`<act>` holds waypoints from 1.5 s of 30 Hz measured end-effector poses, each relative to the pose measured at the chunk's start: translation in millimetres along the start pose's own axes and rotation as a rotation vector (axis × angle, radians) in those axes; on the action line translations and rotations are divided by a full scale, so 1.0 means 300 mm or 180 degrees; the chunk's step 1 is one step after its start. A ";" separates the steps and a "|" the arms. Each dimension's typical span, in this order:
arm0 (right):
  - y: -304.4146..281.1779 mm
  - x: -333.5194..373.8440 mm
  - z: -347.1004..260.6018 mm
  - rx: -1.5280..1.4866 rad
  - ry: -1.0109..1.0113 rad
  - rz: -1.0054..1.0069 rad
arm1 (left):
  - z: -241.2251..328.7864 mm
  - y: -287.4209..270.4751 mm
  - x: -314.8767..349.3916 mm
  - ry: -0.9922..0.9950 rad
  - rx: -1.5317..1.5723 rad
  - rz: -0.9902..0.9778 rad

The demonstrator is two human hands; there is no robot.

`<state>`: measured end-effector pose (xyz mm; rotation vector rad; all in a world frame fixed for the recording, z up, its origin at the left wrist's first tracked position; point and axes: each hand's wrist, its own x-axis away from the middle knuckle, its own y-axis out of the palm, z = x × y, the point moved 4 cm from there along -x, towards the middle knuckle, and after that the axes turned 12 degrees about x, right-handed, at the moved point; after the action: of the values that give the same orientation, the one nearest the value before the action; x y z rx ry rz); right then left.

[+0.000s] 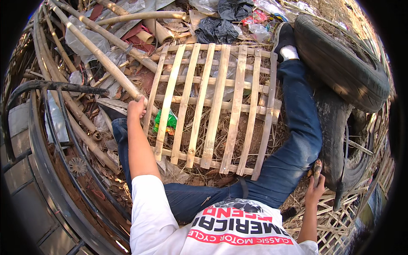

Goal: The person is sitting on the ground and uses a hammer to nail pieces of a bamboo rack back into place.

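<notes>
Between my outstretched legs lies a bamboo slat panel (220, 93), its long slats crossing over several thinner crosspieces. At the panel's left side, my left hand (137, 109) is closed around the lower end of a long bamboo pole (104, 59), which runs up to the far left. My right hand (314, 187) is beside my right knee, away from the panel. Its fingers are wrapped round a short brown wooden handle (317, 166); the rest of that tool cannot be made out. A green plastic wrapper (166, 120) shows under the panel's left slats.
Two worn tires, an upper tire (340, 63) and a lower tire (333, 131), flank my right leg. A black metal frame (55, 87) stands at the left by more bamboo poles. Black plastic bags (216, 33) and litter lie beyond the panel. Woven bamboo lattice (335, 225) lies at lower right.
</notes>
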<state>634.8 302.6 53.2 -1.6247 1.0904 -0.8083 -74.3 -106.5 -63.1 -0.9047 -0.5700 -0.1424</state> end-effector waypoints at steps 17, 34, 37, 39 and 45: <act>-0.147 -0.456 -0.077 0.1210 -0.0788 0.0753 | 0.137 0.121 -0.117 0.0013 -0.1835 -0.0519; -0.183 -0.541 0.056 0.0519 -0.0076 0.0074 | 0.286 0.169 -0.064 0.0894 -0.1416 -0.0496; -0.188 -0.546 0.159 0.0243 -0.0043 -0.0114 | 0.323 0.192 -0.033 0.0896 -0.1380 -0.0370; -0.183 -0.557 0.182 0.0346 -0.0102 -0.0274 | 0.312 0.178 -0.056 0.0871 -0.1308 -0.0252; -0.174 -0.571 0.172 0.0398 -0.0153 -0.0300 | 0.274 0.169 -0.062 0.1293 -0.0920 0.0314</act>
<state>630.5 485.7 87.0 -1.5910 0.9173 -0.8773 -105.7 -13.5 -68.8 -1.1453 -0.1264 -0.3167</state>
